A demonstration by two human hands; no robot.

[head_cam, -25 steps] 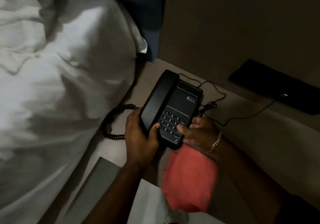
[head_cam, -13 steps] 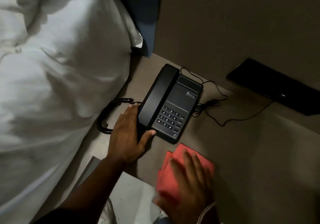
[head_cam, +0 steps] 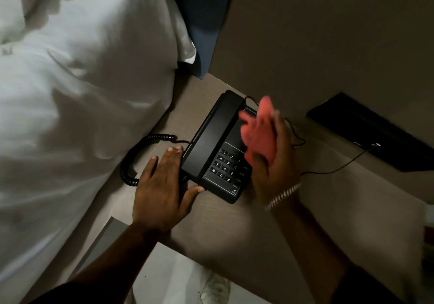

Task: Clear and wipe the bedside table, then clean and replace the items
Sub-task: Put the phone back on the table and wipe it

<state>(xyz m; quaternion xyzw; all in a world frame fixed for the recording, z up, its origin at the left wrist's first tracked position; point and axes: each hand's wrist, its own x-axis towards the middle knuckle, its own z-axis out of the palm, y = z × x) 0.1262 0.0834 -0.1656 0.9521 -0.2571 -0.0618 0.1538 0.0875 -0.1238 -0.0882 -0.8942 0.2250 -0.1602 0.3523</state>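
A black desk telephone [head_cam: 217,144] sits on the beige bedside table [head_cam: 328,209], handset in its cradle, keypad toward me. My left hand [head_cam: 162,186] lies flat on the table against the phone's near left corner, fingers spread, thumb touching the front edge. My right hand [head_cam: 276,160] holds a red cloth [head_cam: 258,132] bunched above the phone's upper right part; the cloth is motion-blurred. The coiled handset cord [head_cam: 138,153] loops on the table left of the phone.
White bedding [head_cam: 77,92] presses against the table's left edge. A thin black cable [head_cam: 338,168] runs from behind the phone to a black panel [head_cam: 380,132] on the wall at the right. A white shoe [head_cam: 215,287] shows on the floor below the table's edge.
My right hand picked the red cloth up from the table in front of the phone and brought it over the phone's upper right. My left hand stayed at the phone's left corner.
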